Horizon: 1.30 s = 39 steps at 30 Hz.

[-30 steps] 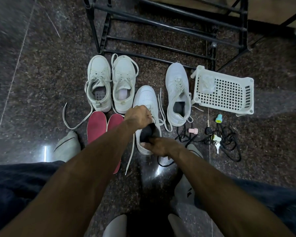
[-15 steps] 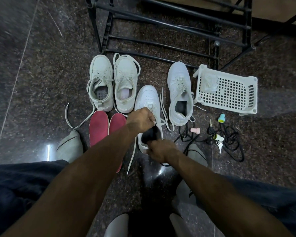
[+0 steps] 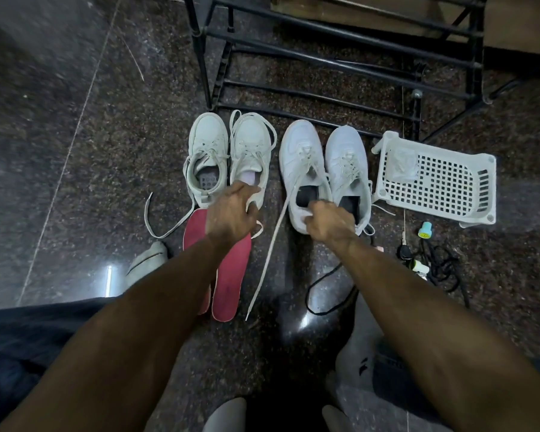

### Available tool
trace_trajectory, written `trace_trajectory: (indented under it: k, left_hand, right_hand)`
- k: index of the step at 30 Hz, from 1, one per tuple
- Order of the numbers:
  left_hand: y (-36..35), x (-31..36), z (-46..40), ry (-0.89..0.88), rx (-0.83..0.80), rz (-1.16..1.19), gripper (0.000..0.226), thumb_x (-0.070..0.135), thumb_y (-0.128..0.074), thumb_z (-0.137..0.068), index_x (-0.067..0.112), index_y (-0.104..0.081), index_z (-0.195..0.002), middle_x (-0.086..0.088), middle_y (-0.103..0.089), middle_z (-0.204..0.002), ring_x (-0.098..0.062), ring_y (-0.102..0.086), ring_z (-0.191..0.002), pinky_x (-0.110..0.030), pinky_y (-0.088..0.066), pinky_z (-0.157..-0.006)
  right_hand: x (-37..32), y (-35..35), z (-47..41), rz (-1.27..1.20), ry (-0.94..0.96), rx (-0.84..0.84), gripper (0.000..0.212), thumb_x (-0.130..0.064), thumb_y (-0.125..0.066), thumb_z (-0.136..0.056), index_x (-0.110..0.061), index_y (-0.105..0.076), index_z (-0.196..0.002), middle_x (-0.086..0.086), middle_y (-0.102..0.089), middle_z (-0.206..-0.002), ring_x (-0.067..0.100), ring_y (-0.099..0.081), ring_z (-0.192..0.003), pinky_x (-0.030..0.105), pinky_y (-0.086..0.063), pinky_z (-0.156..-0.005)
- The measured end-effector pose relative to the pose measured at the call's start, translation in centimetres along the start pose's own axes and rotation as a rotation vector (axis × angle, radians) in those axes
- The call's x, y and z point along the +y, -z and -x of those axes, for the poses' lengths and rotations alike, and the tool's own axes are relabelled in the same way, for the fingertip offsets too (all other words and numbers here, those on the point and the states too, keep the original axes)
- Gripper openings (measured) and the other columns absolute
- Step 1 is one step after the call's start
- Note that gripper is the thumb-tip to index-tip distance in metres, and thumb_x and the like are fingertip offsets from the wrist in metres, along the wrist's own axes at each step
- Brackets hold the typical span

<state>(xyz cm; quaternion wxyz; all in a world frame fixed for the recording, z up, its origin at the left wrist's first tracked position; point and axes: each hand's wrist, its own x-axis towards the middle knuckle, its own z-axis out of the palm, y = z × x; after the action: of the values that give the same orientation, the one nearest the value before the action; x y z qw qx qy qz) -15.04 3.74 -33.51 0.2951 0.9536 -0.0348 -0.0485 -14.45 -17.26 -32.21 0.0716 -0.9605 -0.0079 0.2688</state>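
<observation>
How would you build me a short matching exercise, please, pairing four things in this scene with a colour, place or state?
Things:
1 insoles
2 basket
3 shoe rack
4 right hand

Descriptions:
A grips the heel of a white sneaker
B black metal bars, farthest from the person
C red, lying flat
D white plastic grid, at the far right

Pairs: 1-C, 2-D, 3-B, 4-A.
</observation>
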Motion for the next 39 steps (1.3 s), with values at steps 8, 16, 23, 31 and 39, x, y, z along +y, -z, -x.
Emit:
trace_trajectory:
  k: [8, 16, 23, 31, 39]
  left_hand:
    - [2.8, -3.9, -0.1, 0.076, 0.077, -0.170, 0.040, 0.021, -0.054, -0.080, 0.016, -0.067, -0.117, -0.008, -0.061, -0.116, -0.034, -0.054, -0.112, -0.046, -0.048, -0.087]
    - [3.3, -5.8, 1.0, 0.189, -0.126, -0.226, 0.053, 0.019, -0.058, -0.081, 0.021, -0.054, -0.135, -0.006, -0.048, -0.138, -0.027, -0.039, -0.133, -0.049, -0.039, -0.104]
    - [3.3, -6.6, 0.7, 0.170, -0.148, -0.076, 0.040, 0.014, -0.057, -0.083, 0.011, -0.064, -0.123, -0.008, -0.047, -0.140, -0.023, -0.034, -0.138, -0.041, -0.036, -0.109]
    - [2.8, -6.4, 0.3, 0.222, -0.103, -0.096, 0.036, 0.018, -0.057, -0.083, 0.016, -0.067, -0.117, -0.001, -0.050, -0.134, -0.020, -0.035, -0.134, -0.041, -0.039, -0.107]
    - [2.0, -4.7, -0.3, -0.065, 0.051, -0.252, 0.052, 0.013, -0.058, -0.078, 0.020, -0.056, -0.129, -0.006, -0.053, -0.129, -0.030, -0.050, -0.117, -0.048, -0.044, -0.091]
  right_hand:
    - [-3.5, -3.2, 3.9, -0.114, 0.115, 0.250, 0.021, -0.026, -0.045, -0.096, -0.015, -0.056, -0.111, 0.006, -0.054, -0.115, 0.033, -0.064, -0.085, 0.036, -0.046, -0.069]
    - [-10.1, -11.3, 8.4, -0.233, 0.216, -0.177, 0.058, -0.044, -0.055, -0.089, -0.023, -0.035, -0.140, 0.010, -0.042, -0.138, 0.037, -0.053, -0.115, 0.045, -0.049, -0.088]
    - [-14.1, -13.3, 8.0, -0.343, -0.128, -0.200, 0.111, -0.068, -0.067, -0.071, -0.016, -0.008, -0.149, 0.014, -0.029, -0.142, 0.038, -0.040, -0.128, 0.048, -0.044, -0.094]
    - [-14.5, -13.6, 5.8, -0.296, -0.251, -0.181, 0.098, -0.047, -0.069, -0.071, -0.011, -0.014, -0.144, 0.013, -0.037, -0.137, 0.036, -0.044, -0.122, 0.048, -0.043, -0.090]
    - [-11.1, -13.0, 6.5, -0.576, -0.331, -0.072, 0.082, -0.038, -0.064, -0.064, -0.022, -0.027, -0.136, 0.003, -0.047, -0.128, 0.032, -0.055, -0.111, 0.045, -0.048, -0.090]
